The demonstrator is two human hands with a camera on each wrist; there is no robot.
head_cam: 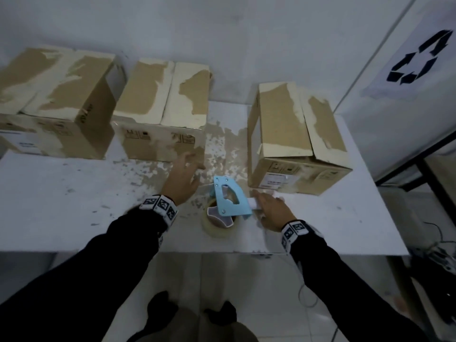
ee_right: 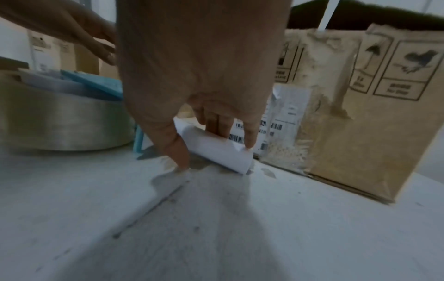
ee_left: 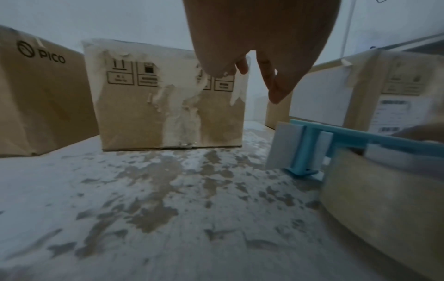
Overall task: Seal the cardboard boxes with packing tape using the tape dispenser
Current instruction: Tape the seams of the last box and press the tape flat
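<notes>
I have three cardboard boxes standing on the white table (head_cam: 74, 193): the left box (head_cam: 54, 99), the middle box (head_cam: 162, 107) and the right box (head_cam: 296, 137), which sits apart from the other two. All three have their top flaps folded down, with torn pale patches over the cardboard.

The dispenser (head_cam: 229, 196) lies on the table near the front edge, between my hands and just in front of the gap between the middle and right boxes. Its blue frame faces up, the tape roll (head_cam: 219, 223) sits at the near end, and the white handle (ee_right: 216, 150) points right toward the right box.

My right hand (head_cam: 271, 211) is down over that handle. In the right wrist view the fingers (ee_right: 223, 125) curl onto the top of the handle and the thumb reaches down beside it to the table, so I have a light hold around it; the dispenser rests on the table.

My left hand (head_cam: 182, 178) hovers above the table, left of the dispenser, just in front of the middle box. Its fingers are loose and spread, and it has hold of nothing.
</notes>
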